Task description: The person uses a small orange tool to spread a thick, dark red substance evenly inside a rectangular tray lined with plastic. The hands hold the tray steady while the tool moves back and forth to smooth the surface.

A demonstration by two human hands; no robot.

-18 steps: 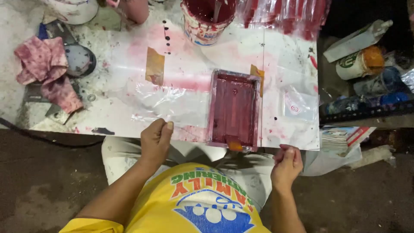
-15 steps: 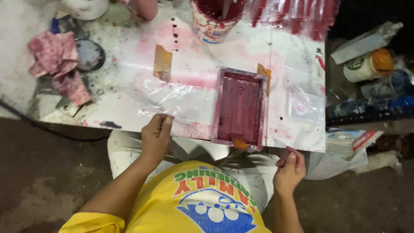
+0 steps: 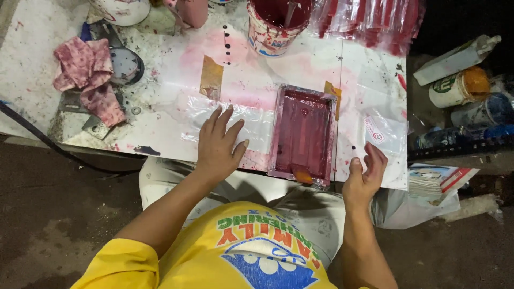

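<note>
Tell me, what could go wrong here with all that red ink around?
The left hand lies flat on a clear plastic sheet beside the inked screen frame; a slide could smear wet red ink. The paint bucket stands open near the table's far edge and could tip if bumped. The right hand could mark the printed bag.

Printing frame (image 3: 302, 134) lies on the table (image 3: 160, 134), near its front edge. Plastic sheet (image 3: 235, 120) lies left of the frame, under the left hand (image 3: 219, 142). Right hand (image 3: 365, 174) at the front edge, right of the frame. Paint bucket (image 3: 276, 24) stands behind the frame; rag (image 3: 88, 77) far left.
</note>
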